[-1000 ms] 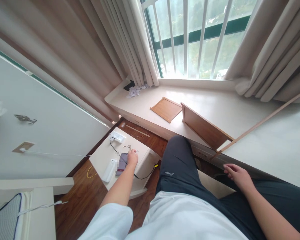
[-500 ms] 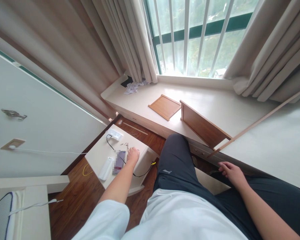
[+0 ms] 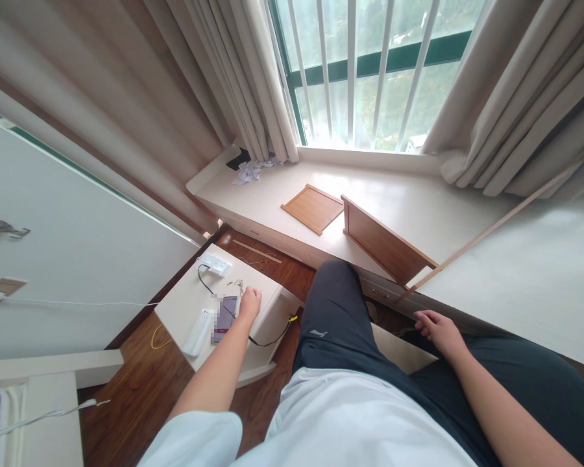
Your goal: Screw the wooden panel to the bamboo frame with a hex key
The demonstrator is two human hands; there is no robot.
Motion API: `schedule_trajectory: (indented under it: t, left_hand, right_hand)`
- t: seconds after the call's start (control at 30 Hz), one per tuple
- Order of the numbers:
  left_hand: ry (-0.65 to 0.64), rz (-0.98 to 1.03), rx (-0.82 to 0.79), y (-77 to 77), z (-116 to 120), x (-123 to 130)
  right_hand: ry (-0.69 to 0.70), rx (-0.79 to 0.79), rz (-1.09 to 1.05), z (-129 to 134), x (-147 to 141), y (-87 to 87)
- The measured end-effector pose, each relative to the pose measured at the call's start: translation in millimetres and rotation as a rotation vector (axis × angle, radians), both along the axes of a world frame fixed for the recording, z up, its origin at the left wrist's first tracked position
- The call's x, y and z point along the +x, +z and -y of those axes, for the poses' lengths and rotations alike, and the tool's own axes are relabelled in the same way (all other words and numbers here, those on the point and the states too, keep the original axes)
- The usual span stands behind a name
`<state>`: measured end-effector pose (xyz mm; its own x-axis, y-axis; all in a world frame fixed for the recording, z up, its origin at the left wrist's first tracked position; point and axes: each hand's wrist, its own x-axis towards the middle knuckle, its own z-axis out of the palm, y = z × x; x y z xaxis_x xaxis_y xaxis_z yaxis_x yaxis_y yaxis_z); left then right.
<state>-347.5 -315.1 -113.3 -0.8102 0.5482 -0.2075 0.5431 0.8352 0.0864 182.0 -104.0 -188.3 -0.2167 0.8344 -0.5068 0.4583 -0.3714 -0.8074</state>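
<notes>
My left hand [image 3: 250, 303] is over the small white table, its fingers curled together beside several small metal pieces [image 3: 235, 283] that look like screws. Whatever its fingertips may hold is hidden. A phone [image 3: 224, 320] with a dark cable across it lies by the wrist, next to a long white case [image 3: 199, 333]. Above my right thigh, my right hand [image 3: 438, 332] has thumb and fingers drawn together, and I cannot make out anything between them. Nearest to it is a large white board [image 3: 520, 285] with a thin wooden edge.
On the window ledge [image 3: 409, 188], one framed wooden panel [image 3: 313, 207] lies flat and another wooden panel [image 3: 384, 241] stands on its long edge. Crumpled paper [image 3: 248, 171] lies at the ledge's left end. A white power strip [image 3: 215, 264] sits at the table's far corner.
The whole view has shifted a little, so things sit slightly farther left. My left hand stays by the small metal pieces, and my right hand keeps its pinched shape above the thigh.
</notes>
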Motion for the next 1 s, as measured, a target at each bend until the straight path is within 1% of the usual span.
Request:
schedule_trajectory:
  t: [0.17, 0.33, 0.4, 0.43, 0.5, 0.53, 0.6, 0.67, 0.73, 0.83, 0.9, 0.97, 1.0]
  left_hand:
    - [-0.064, 0.082, 0.096, 12.6, 5.3, 13.2]
    - [-0.016, 0.121, 0.161, 26.1, 7.1, 15.6]
    - [0.010, 0.182, 0.223, 33.3, 0.5, 18.7]
    - [0.044, 0.245, 0.296, 37.7, -5.1, 22.7]
    - [0.069, 0.363, 0.443, 49.0, -20.8, 37.5]
    - [0.054, 0.410, 0.505, 55.8, -30.4, 48.9]
    - [-0.029, 0.494, 0.606, 71.8, -51.6, 79.9]
    - [-0.155, 0.587, 0.678, 90.2, -72.7, 119.9]
    - [-0.346, 0.664, 0.702, 109.5, -91.4, 164.6]
    - [-0.693, 0.752, 0.702, 135.0, -116.1, 227.4]
    - [-0.885, 0.781, 0.716, 146.4, -132.7, 259.8]
    - [-1.018, 0.793, 0.745, 152.8, -150.1, 282.9]
    - [-1.064, 0.797, 0.753, 154.5, -158.4, 291.2]
  right_hand:
    - [0.002, 0.011, -0.015, -1.3, -2.1, -6.5]
    - [0.014, 0.051, -0.025, -3.7, -7.1, -5.7]
    - [0.002, 0.065, -0.020, -4.1, -8.9, -3.5]
    - [-0.007, 0.074, -0.019, -3.6, -10.0, -1.2]
    - [-0.024, 0.102, -0.018, -0.4, -13.3, 6.6]
    - [-0.030, 0.123, -0.023, 2.5, -15.8, 12.6]
    - [-0.039, 0.181, -0.060, 11.6, -22.9, 29.3]
    - [-0.044, 0.194, -0.194, 24.1, -32.1, 51.8]
    - [-0.033, 0.155, -0.381, 38.2, -41.7, 78.5]
    - [-0.031, 0.119, -0.596, 56.0, -51.2, 120.4]
    - [-0.019, 0.131, -0.662, 62.8, -52.1, 144.5]
    - [-0.024, 0.174, -0.678, 64.8, -49.6, 161.8]
    - [-0.045, 0.197, -0.684, 64.4, -47.7, 167.3]
